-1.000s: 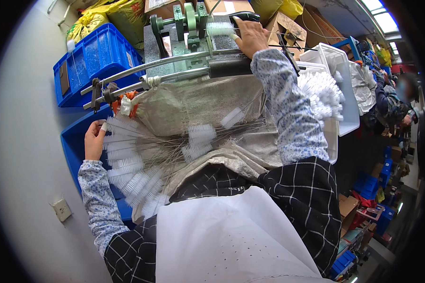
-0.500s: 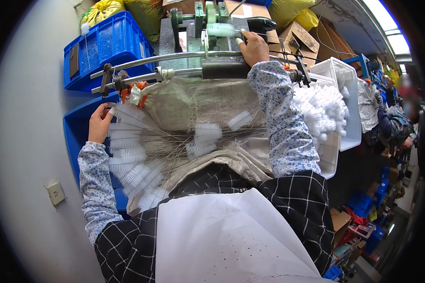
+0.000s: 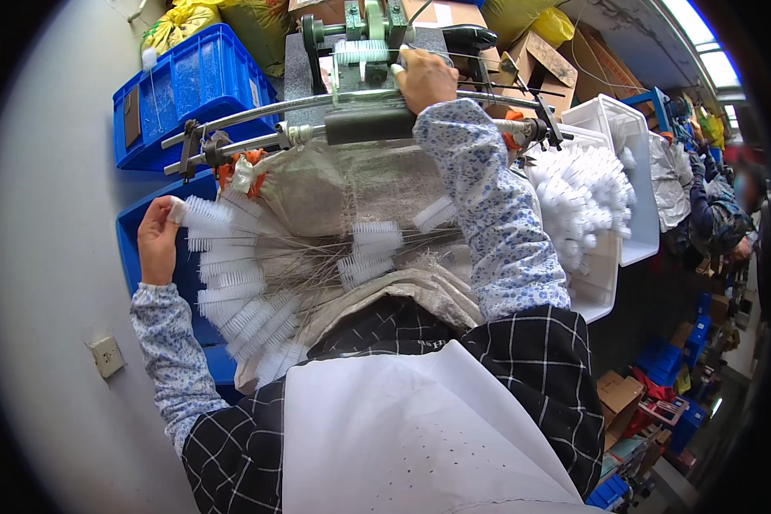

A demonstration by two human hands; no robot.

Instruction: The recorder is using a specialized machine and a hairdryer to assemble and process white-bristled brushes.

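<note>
My left hand (image 3: 157,242) is closed, thumb and finger pinching the bristle end of a white tube brush (image 3: 207,216) at the upper left of a fanned-out row. My right hand (image 3: 428,80) reaches to the green machine (image 3: 373,21), fingers closed at the right end of another white brush (image 3: 360,52) lying across its front. The exact grip there is partly hidden by the hand. Several more brushes (image 3: 257,321) with thin wire stems lie on the grey cloth (image 3: 317,190) before me. Below my right hand a dark sleeve (image 3: 368,125) sits on a metal rail.
Blue crates (image 3: 188,94) stand at the left by the wall. To the right, a white bin (image 3: 612,272) holds a heap of white brushes (image 3: 578,201). Cardboard boxes (image 3: 540,73) and yellow bags (image 3: 180,26) crowd behind the machine. Another person (image 3: 715,206) is at the far right.
My right hand, the brush at the machine and the dark sleeve have shifted left. My left hand has moved left and slightly down, drawing a brush's bristle end out from the row.
</note>
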